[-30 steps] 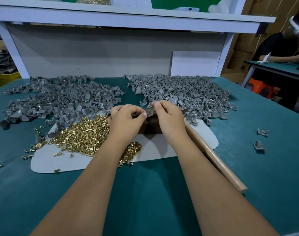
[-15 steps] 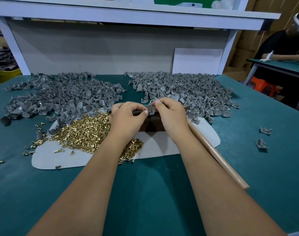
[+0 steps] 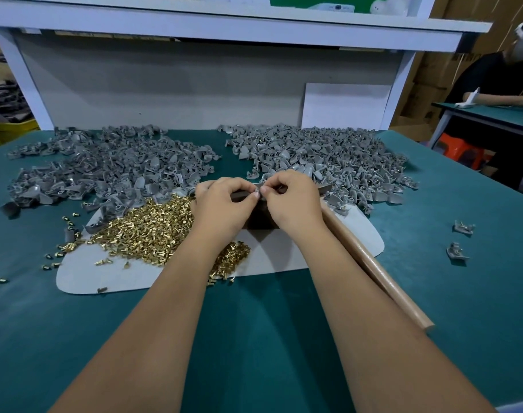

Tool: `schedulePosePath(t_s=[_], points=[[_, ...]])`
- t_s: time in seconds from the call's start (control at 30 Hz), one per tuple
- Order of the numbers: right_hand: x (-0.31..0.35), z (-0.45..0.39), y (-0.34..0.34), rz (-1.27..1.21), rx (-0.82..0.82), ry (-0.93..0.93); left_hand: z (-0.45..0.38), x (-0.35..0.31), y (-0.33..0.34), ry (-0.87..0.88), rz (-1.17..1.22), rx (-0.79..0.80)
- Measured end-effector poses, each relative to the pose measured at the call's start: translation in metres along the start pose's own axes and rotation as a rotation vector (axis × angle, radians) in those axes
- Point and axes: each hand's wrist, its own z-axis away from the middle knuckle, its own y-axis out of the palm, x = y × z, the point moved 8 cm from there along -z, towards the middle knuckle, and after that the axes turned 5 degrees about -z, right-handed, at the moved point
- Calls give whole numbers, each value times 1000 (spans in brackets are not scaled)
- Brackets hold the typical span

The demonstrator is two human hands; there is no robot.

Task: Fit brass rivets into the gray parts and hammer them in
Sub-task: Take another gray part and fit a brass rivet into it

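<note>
My left hand (image 3: 221,208) and my right hand (image 3: 293,201) meet fingertip to fingertip over a dark block (image 3: 258,217) at the table's middle. Between them they pinch a small gray part (image 3: 258,190), mostly hidden by the fingers; whether a rivet sits in it cannot be seen. A heap of brass rivets (image 3: 147,231) lies on a white sheet (image 3: 135,275) just left of my left hand. Two big piles of gray parts spread behind, one at the left (image 3: 105,168), one at the right (image 3: 329,156). A wooden hammer handle (image 3: 379,275) lies under my right forearm.
Two loose gray parts (image 3: 460,239) lie on the green mat at the right. Stray rivets (image 3: 54,260) dot the mat at the left. A white shelf frame (image 3: 224,25) rises behind the piles. Another person sits at a table far right (image 3: 493,84).
My two hands have drawn closer together, their fingertips now touching around the gray part. The view has shifted slightly; nothing else on the table has moved.
</note>
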Motion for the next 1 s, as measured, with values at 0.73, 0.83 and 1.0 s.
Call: schedulePosePath(t_s=[0.73,0.83,1.0], points=[[-34,43,-69,803,114,341,4,3,-3,-77,-127,-63],[-38,46,-69,843,84,389,5,5,-5,-81,-110,-66],[-31,47,-76,833,-23,342,8,5,-9,-86,-102,-94]])
